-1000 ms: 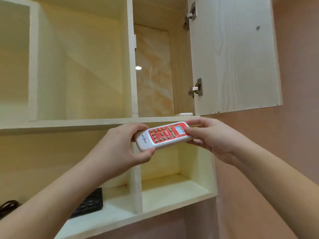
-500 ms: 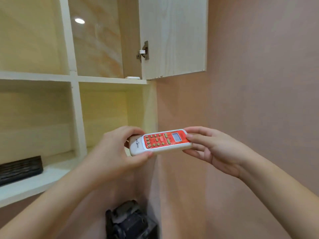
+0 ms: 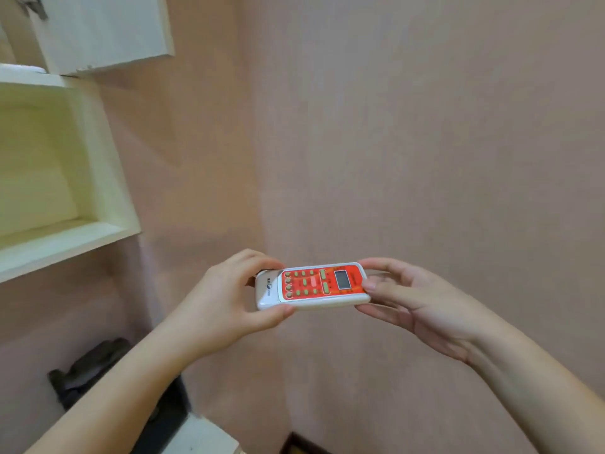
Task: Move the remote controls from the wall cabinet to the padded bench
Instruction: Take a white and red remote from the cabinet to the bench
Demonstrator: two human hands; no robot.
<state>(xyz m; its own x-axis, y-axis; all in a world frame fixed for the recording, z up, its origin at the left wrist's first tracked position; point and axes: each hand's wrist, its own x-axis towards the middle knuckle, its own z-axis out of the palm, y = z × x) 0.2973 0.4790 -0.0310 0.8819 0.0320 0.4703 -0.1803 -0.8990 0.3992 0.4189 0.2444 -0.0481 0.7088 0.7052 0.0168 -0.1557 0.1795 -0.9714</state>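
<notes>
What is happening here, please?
A person holds a remote control with both hands, the left hand on its white end and the right hand on the end with the small screen. It is level, buttons up, in front of a pink wall. The wall cabinet stands up to the left, its door open. No bench is in view.

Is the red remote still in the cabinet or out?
Out. The remote is held by the left hand and right hand before the pink wall, clear of the cabinet.
</notes>
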